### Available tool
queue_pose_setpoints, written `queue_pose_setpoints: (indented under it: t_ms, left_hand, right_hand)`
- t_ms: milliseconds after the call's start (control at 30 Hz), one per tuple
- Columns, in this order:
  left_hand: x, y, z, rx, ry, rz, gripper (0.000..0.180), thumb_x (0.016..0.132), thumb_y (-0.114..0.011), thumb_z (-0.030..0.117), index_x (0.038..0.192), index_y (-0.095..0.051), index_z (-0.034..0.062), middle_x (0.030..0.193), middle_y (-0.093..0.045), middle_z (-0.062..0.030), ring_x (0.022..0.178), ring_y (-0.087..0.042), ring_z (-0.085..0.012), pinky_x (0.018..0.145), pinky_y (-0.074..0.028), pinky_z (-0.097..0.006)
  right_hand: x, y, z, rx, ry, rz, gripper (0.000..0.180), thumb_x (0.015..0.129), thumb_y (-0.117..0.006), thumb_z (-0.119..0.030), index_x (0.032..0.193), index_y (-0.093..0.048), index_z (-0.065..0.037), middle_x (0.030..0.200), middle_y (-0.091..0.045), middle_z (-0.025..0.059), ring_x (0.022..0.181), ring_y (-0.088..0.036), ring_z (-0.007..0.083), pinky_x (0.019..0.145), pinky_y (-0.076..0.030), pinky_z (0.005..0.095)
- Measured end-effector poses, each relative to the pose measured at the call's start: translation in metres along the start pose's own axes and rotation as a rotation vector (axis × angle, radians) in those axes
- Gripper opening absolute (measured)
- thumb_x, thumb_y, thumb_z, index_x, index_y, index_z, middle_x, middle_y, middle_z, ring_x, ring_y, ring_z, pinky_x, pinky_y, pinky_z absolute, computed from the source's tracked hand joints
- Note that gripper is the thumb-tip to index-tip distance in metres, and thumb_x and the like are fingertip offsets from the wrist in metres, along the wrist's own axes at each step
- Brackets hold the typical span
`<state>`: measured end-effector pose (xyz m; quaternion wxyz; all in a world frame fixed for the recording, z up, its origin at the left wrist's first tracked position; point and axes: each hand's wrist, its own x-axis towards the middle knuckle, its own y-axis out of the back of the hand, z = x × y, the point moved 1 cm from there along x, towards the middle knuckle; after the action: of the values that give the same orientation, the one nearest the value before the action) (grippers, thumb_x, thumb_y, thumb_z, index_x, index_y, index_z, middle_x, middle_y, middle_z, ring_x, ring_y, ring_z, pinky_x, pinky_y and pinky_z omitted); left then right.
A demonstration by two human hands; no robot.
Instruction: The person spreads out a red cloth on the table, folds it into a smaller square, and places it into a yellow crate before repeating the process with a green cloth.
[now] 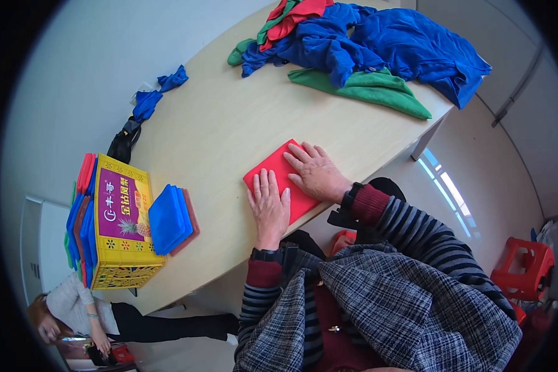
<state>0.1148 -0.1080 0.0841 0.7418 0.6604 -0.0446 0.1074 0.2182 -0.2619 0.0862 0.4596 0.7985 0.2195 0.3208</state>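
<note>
While my left hand point(270, 208) and right hand point(316, 172) press flat, fingers spread, the folded red cloth point(278, 175) stays smooth at the table point(217, 124) edge.

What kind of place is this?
Probably a workroom for folding cloths: a long pale table, a heap of unfolded cloths, a yellow crate packed with folded ones.

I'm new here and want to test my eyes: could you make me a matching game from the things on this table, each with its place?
Things:
1. red folded cloth
2. yellow crate
3. stack of blue folded cloths
4. heap of loose cloths

Places:
A. at the table's left end
B. under both hands
C. at the far end of the table
D. right beside the crate

Pairs: 1-B, 2-A, 3-D, 4-C
</note>
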Motion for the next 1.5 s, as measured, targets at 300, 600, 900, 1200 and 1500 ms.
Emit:
queue_pose_setpoints:
  t_ms: [300,600,900,1200,1500]
  left_hand:
    - [-0.002,-0.002,0.0,-0.008,0.01,-0.011,0.064,0.106,-0.043,0.039,0.157,-0.031,0.0014,0.165,-0.027,-0.0168,0.154,-0.02,-0.0352,0.124,-0.015,-0.056]
    - [-0.004,-0.005,-0.002,-0.04,0.035,0.056,0.065,0.105,-0.045,0.04,0.156,-0.033,0.0018,0.164,-0.029,-0.0175,0.153,-0.022,-0.0361,0.123,-0.016,-0.057]
    - [-0.011,-0.006,-0.002,-0.019,0.048,0.049,0.065,0.105,-0.044,0.042,0.157,-0.033,0.0038,0.165,-0.027,-0.0154,0.154,-0.021,-0.0352,0.123,-0.016,-0.057]
    - [-0.013,-0.004,-0.003,-0.051,0.03,0.074,0.063,0.105,-0.044,0.041,0.157,-0.034,0.0056,0.165,-0.027,-0.0126,0.153,-0.021,-0.0342,0.123,-0.016,-0.057]
    - [-0.012,-0.012,-0.006,-0.053,0.023,0.085,0.061,0.105,-0.046,0.038,0.153,-0.039,0.0019,0.164,-0.03,-0.0129,0.153,-0.022,-0.0332,0.123,-0.018,-0.057]
  right_hand:
    - [-0.002,0.003,-0.001,0.009,0.001,-0.025,0.056,0.103,-0.05,-0.037,0.149,-0.046,-0.007,0.157,-0.04,0.0159,0.144,-0.036,0.0393,0.12,-0.027,0.0479]
    - [-0.01,0.001,0.002,-0.017,0.054,0.005,0.056,0.102,-0.051,-0.038,0.149,-0.047,-0.008,0.157,-0.041,0.0145,0.144,-0.037,0.0373,0.12,-0.027,0.0469]
    - [-0.007,0.016,-0.035,-0.195,0.114,-0.068,0.056,0.103,-0.048,-0.038,0.149,-0.046,-0.006,0.156,-0.042,0.0155,0.147,-0.034,0.0348,0.123,-0.023,0.0484]
    - [0.016,-0.027,-0.045,0.053,0.197,-0.03,0.063,0.105,-0.036,-0.049,0.147,-0.048,-0.004,0.155,-0.045,0.0161,0.148,-0.034,0.0345,0.123,-0.022,0.0485]
    - [0.015,-0.037,-0.024,-0.079,0.167,0.031,0.062,0.105,-0.035,-0.048,0.148,-0.049,-0.006,0.156,-0.045,0.0152,0.149,-0.033,0.0329,0.124,-0.02,0.0465]
